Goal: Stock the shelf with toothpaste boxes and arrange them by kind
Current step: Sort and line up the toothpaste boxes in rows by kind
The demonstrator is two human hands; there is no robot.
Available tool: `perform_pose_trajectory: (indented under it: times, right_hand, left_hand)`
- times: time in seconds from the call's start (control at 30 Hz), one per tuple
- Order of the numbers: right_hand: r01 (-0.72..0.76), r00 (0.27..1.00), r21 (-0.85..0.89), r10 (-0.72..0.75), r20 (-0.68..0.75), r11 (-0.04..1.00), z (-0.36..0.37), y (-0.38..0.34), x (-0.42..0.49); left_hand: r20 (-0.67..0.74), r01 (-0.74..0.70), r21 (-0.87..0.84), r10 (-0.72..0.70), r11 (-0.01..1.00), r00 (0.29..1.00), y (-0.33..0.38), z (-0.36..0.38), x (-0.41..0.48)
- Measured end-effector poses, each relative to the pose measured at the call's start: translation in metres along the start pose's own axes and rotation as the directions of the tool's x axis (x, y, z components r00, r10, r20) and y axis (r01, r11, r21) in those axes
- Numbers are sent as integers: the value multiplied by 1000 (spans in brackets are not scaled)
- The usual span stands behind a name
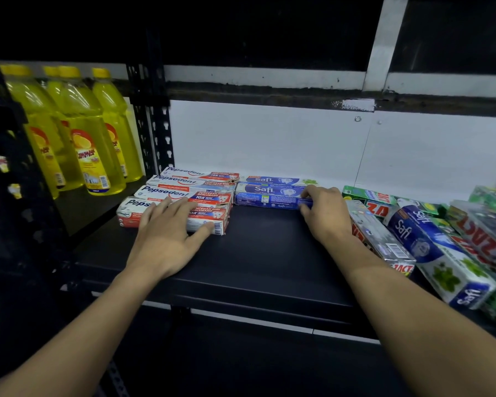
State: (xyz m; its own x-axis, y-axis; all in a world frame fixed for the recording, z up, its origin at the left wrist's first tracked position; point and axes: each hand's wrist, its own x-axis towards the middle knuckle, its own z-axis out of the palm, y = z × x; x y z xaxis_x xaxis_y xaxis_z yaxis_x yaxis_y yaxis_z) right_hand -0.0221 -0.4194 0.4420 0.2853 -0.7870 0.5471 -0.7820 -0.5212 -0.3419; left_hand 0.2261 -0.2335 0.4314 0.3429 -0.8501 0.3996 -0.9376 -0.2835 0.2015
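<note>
Pressing straight fingers on the near Pepsodent box [132,209], the left hand [166,239] is steadying it while the right hand [325,216] is gripping the right end of the Safi box [267,200], which is lying left-to-right on the shelf [255,253], the loose pile [441,247] sitting just right, nearest the right hand.

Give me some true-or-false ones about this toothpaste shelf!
1. The left hand lies flat on the Pepsodent boxes. True.
2. The right hand grips the end of a Safi box. True.
3. The Pepsodent boxes lie right of that Safi box. False: they lie left of it.
4. The bottles are green. False: they are yellow.
5. The pile at the right is a neat row. False: its boxes lie jumbled, at angles.
</note>
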Motion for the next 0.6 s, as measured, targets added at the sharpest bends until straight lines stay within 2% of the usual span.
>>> perform_pose_trajectory:
  times: [0.23,0.47,0.6]
  right_hand:
    - [44,999,-65,-46,-21,997,-13,-12,-13]
    - [36,994,-12,-37,-99,999,-43,-21,-53]
    - [69,995,-48,-72,-67,996,-71,-25,-91]
  left_hand:
    - [5,1,1,-1,1000,1000,2,-3,1]
    - [-2,-8,-23,8,1000,1000,0,-3,1]
    - [-3,-32,-34,32,999,999,0,-5,-1]
